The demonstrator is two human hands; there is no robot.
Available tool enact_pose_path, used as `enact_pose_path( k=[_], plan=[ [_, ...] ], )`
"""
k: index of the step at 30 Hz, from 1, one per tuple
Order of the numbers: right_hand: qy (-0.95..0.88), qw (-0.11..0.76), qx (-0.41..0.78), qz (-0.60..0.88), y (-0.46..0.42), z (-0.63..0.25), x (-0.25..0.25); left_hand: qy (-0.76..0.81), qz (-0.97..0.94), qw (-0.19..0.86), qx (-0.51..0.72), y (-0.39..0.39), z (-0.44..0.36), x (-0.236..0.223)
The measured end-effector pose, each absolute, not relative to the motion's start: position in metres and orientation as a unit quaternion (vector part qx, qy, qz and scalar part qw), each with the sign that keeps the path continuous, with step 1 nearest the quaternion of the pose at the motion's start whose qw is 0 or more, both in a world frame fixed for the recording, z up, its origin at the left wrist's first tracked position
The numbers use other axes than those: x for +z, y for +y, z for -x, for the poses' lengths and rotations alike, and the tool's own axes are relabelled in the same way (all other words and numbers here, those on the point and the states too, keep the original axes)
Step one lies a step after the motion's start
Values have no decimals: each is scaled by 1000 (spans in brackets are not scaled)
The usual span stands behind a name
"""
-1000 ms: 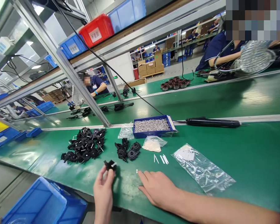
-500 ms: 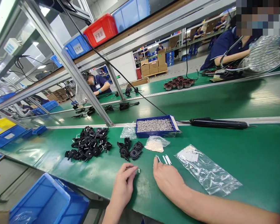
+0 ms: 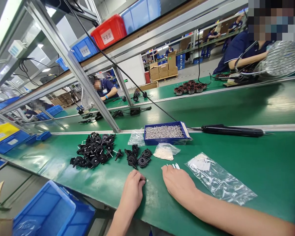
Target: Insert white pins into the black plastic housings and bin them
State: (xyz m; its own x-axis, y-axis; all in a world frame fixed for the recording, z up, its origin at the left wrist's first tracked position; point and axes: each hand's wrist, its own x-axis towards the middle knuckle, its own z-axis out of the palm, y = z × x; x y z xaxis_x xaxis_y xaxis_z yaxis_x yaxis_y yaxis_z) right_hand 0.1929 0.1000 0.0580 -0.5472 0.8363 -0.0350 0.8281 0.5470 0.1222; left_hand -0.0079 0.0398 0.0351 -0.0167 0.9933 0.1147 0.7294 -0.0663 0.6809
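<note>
My left hand [image 3: 133,188] rests low over the green bench, thumb and fingers pressed together; anything between them is hidden. Right by its fingertips lies a tiny white ring [image 3: 147,180]. My right hand [image 3: 179,182] is palm down with its fingers curled onto several thin white rods [image 3: 177,166], whose far ends stick out beyond the knuckles. What its fingertips pinch is covered by the hand. Ahead of my left hand sits a small group of round black housings [image 3: 143,161]. A clear bag of cream-coloured small parts [image 3: 165,152] lies beyond the rods.
A blue tray of metal pins [image 3: 149,142] stands at the back, beside a black electric screwdriver [image 3: 233,130]. A clear plastic bag [image 3: 223,183] lies right. Left is a heap of black parts [image 3: 94,152]; a blue bin [image 3: 48,209] sits below the bench edge. Co-workers sit opposite.
My left fingers have closed beside the rings; one of the two rings no longer shows. My right fingers have curled down over the rods. One black part has shifted right, away from the heap.
</note>
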Motion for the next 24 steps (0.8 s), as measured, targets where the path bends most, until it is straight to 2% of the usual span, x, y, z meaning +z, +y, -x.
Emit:
enact_pose_path(
  k=[4,10,15,18,22,24],
  plan=[
    [884,61,5,-464,96,-190,59,629,-623,274,376,35,7,29],
    [903,86,-24,-420,84,-184,60,494,-354,557,566,25,0,16],
    [905,74,-35,-418,84,-182,50,387,-204,644,627,22,1,19],
    [916,-18,-107,-386,87,-183,38,363,-188,661,630,23,5,18],
    [853,-235,-324,-336,89,-182,30,344,-170,675,630,25,7,16],
    [807,-301,-401,-311,88,-180,30,346,-171,678,626,26,6,16]
  ],
)
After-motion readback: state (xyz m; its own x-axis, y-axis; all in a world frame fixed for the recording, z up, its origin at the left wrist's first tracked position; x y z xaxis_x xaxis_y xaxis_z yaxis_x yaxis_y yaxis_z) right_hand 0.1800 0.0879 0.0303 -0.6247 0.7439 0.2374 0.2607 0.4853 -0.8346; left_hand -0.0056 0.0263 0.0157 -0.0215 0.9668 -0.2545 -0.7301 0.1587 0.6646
